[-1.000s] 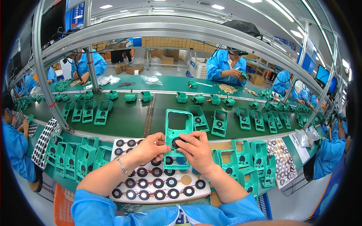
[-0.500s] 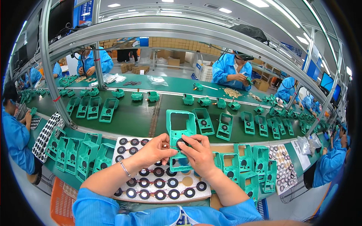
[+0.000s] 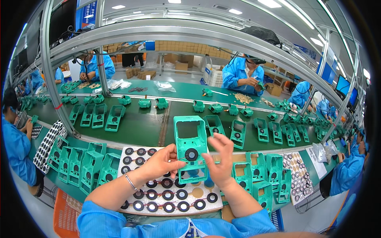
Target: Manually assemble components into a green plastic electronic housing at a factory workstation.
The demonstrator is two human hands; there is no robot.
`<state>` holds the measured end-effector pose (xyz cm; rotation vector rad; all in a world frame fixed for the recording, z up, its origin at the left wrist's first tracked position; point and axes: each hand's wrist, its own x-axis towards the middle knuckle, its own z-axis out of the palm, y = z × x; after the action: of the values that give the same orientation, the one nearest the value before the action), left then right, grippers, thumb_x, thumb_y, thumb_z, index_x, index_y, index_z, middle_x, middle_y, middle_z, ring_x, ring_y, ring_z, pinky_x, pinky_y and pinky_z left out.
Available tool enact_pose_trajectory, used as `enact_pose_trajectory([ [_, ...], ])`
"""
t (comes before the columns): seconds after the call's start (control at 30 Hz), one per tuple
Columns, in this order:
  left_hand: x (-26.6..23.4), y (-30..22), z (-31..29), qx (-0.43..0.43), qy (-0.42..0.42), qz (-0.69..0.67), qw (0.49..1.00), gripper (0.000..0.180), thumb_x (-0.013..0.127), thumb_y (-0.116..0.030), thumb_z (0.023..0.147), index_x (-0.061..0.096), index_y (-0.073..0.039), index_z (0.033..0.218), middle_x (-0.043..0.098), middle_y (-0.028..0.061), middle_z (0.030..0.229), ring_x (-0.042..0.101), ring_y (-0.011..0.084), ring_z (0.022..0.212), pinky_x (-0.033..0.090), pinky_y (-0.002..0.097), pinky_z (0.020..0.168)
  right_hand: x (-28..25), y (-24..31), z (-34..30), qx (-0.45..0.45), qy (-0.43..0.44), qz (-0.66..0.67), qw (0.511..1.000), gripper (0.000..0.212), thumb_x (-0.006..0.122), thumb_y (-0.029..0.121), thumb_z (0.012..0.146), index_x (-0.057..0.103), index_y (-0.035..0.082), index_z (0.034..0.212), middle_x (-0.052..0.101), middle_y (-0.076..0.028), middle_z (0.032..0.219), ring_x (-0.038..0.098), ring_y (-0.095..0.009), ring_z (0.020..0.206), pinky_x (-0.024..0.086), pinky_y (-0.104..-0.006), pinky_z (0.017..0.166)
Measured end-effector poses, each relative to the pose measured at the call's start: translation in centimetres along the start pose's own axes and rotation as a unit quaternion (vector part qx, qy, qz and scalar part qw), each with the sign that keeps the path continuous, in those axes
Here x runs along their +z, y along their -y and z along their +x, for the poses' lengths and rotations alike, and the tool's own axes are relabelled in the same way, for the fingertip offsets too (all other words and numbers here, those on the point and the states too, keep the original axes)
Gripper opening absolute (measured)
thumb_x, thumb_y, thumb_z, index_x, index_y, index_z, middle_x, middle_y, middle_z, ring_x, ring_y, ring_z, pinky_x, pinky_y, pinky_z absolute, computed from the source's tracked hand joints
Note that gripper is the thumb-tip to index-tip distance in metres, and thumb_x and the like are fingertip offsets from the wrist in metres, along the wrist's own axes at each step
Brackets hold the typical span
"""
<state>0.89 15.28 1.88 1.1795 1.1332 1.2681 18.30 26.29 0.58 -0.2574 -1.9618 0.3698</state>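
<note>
A green plastic housing (image 3: 180,143) with a rectangular window stands raised in front of me. A round black speaker (image 3: 191,154) sits in its lower part. My left hand (image 3: 163,162) is closed at the housing's left edge, thumb and fingers pinched beside the speaker; thin wires seem to run there. On the other side, my right hand (image 3: 220,160) is off the speaker, fingers apart and holding nothing. Underneath lies a white foam tray (image 3: 126,174) with rows of black round speakers, their wires reddish.
Green housings (image 3: 91,166) crowd the bench to the left, and more housings (image 3: 262,190) stand at the right. Beyond runs a green conveyor belt (image 3: 139,129) carrying several housings. A metal frame (image 3: 190,35) crosses above. Co-workers in blue sit around; an orange crate (image 3: 65,214) stands lower left.
My right hand has lifted off the speaker and moved right, its fingers spreading. The speaker now shows fully in the housing. My left hand keeps its hold.
</note>
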Motion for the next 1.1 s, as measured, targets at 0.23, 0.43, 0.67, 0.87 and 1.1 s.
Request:
enact_pose_trajectory([
  [0.23,1.7,0.7,-0.1,0.046,0.010,0.125,0.991,0.036,0.058,-0.010,0.086,0.036,0.003,0.112,0.056,0.0081,0.082,0.056,0.0094,0.060,0.048,0.0216,0.049,1.0,-1.5,-1.2,0.357,0.131,0.384,0.841,0.037,0.065,0.018,0.082,0.052,0.001,0.113,0.060,-0.007,0.103,0.055,-0.013,0.093,0.045,-0.0303,0.083],
  [0.43,1.9,0.2,-0.4,-0.006,0.002,0.270,0.963,0.040,0.056,-0.009,0.087,0.033,0.000,0.119,0.056,0.0085,0.087,0.056,0.0100,0.061,0.049,0.0226,0.050,1.4,-1.4,-1.4,0.350,0.133,0.416,0.829,0.027,0.064,0.017,0.082,0.059,0.001,0.104,0.063,-0.004,0.094,0.057,-0.011,0.084,0.048,-0.0277,0.076],
  [0.67,-0.2,-0.1,1.2,0.038,-0.044,-0.014,0.998,0.046,0.060,-0.009,0.084,0.036,0.001,0.122,0.055,0.0101,0.091,0.056,0.0117,0.066,0.047,0.0218,0.046,2.0,-2.4,3.3,0.442,0.107,0.367,0.812,0.026,0.067,0.018,0.080,0.061,0.001,0.098,0.063,-0.006,0.089,0.058,-0.012,0.079,0.048,-0.0275,0.072],
  [0.87,-2.3,-0.6,1.1,0.022,-0.107,0.069,0.992,0.032,0.063,-0.014,0.084,0.051,0.002,0.109,0.056,0.0029,0.082,0.053,0.0075,0.066,0.043,0.0189,0.049,5.0,-15.0,6.0,0.547,0.113,0.245,0.793,0.020,0.062,0.017,0.083,0.061,-0.001,0.093,0.061,-0.006,0.087,0.057,-0.019,0.074,0.047,-0.0315,0.061],
  [1.1,-2.5,0.3,0.3,0.045,-0.082,0.398,0.912,0.010,0.063,-0.010,0.077,0.063,-0.002,0.082,0.059,0.0061,0.076,0.056,0.0162,0.067,0.046,0.0284,0.064,5.6,-20.0,3.0,0.526,0.110,0.135,0.832,0.040,0.065,0.027,0.080,0.055,-0.006,0.102,0.060,-0.015,0.095,0.059,-0.028,0.083,0.048,-0.0367,0.070],
])
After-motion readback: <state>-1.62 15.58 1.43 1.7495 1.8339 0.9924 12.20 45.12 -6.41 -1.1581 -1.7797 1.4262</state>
